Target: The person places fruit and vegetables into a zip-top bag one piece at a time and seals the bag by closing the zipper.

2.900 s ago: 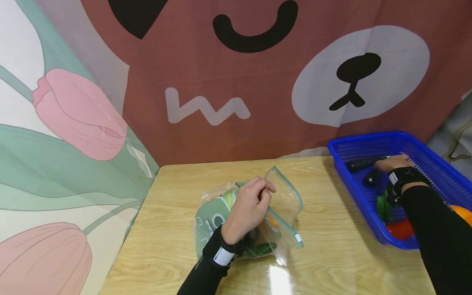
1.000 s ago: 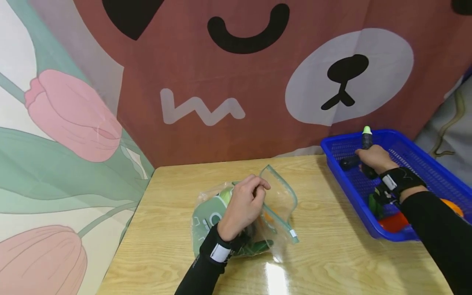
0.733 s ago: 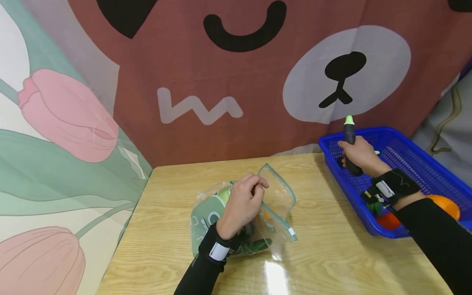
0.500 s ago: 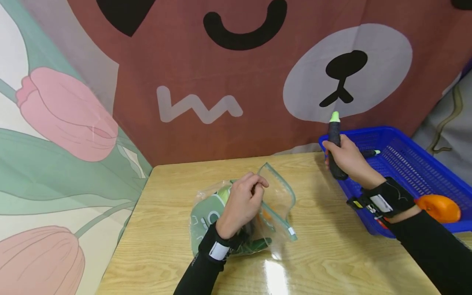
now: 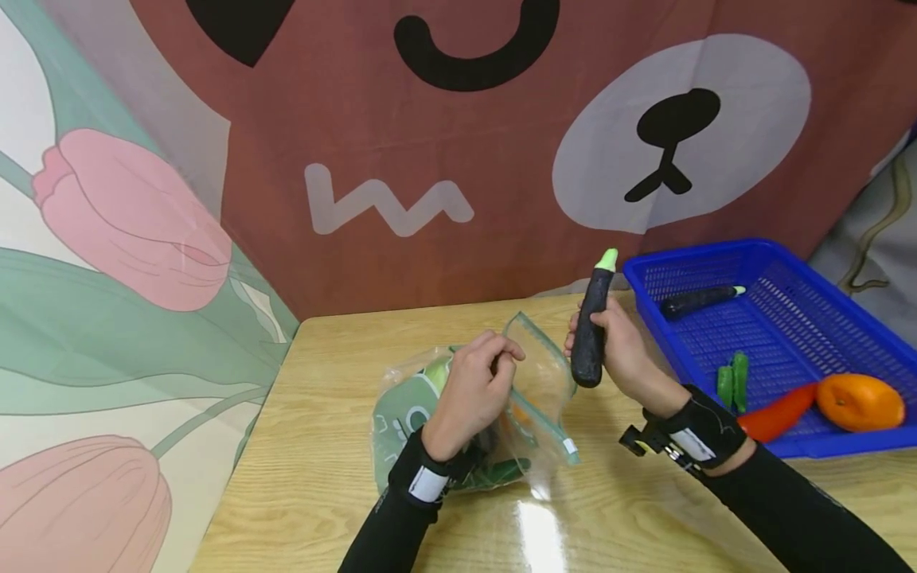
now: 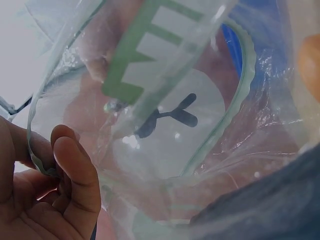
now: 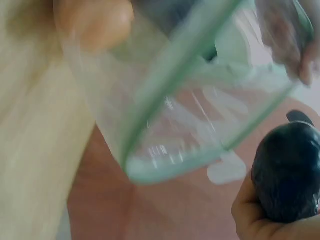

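My right hand [image 5: 626, 350] grips a dark eggplant [image 5: 591, 330] with a light green stem end, tilted with that end up, just right of the bag's mouth. A clear zip bag [image 5: 401, 426] with green print lies on the table, its green-edged mouth gaping to the right. My left hand [image 5: 473, 390] pinches the bag's rim; the left wrist view shows the thumb and fingers [image 6: 75, 175] on that edge. Inside the bag sit a green cucumber-like piece [image 5: 501, 473] and something orange, partly hidden by print and hand. In the right wrist view the eggplant's round end [image 7: 285, 170] is beside the bag.
A blue plastic basket [image 5: 845, 298] stands at the right, holding another eggplant [image 5: 698, 302], green peppers or similar pods [image 5: 733, 382], a long red vegetable [image 5: 777, 414] and an orange fruit [image 5: 860, 403]. Behind the wooden table [image 5: 337, 358] hangs a printed cloth [image 5: 387, 270].
My right hand has taken the eggplant out of the basket and carried it left to the bag's mouth. My left hand stays on the bag's rim.
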`<state>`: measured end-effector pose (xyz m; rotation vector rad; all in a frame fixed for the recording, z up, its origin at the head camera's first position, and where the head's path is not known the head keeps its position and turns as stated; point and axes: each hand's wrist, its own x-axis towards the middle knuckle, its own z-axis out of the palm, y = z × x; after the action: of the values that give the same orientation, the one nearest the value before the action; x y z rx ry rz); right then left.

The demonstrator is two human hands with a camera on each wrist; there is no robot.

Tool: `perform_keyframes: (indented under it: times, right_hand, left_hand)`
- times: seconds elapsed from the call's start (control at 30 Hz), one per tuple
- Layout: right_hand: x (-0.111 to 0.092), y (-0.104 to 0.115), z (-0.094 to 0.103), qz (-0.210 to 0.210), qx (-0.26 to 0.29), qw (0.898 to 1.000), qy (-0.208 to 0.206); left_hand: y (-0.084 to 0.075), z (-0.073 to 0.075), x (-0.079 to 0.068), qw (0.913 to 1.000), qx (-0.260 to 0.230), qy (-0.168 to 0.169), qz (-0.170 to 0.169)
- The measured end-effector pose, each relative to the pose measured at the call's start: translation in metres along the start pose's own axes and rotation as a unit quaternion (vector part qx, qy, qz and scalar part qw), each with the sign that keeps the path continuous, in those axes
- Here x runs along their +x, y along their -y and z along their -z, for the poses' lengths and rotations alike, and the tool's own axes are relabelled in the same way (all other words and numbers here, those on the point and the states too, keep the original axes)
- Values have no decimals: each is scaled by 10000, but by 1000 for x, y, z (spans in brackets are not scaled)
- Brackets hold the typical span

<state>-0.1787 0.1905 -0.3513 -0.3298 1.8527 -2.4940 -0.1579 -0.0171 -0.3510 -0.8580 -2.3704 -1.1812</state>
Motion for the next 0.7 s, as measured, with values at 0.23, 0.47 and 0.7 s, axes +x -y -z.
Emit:
perform_keyframes:
  times: [0.23,0.47,0.7]
  right_hand:
    - [-4,-20,-11,-518,-637,9962,284]
    - [-11,-38,-14,-1073,-1572,9735,1265]
    - [-7,-43,-16,-1403,-2463,9432,1736]
  left_hand:
    - [-1,0,2,10000,78,-20,-22]
    - [0,-1,2,10000,13,27,59]
    - [1,-2,1,9999,28,78,142]
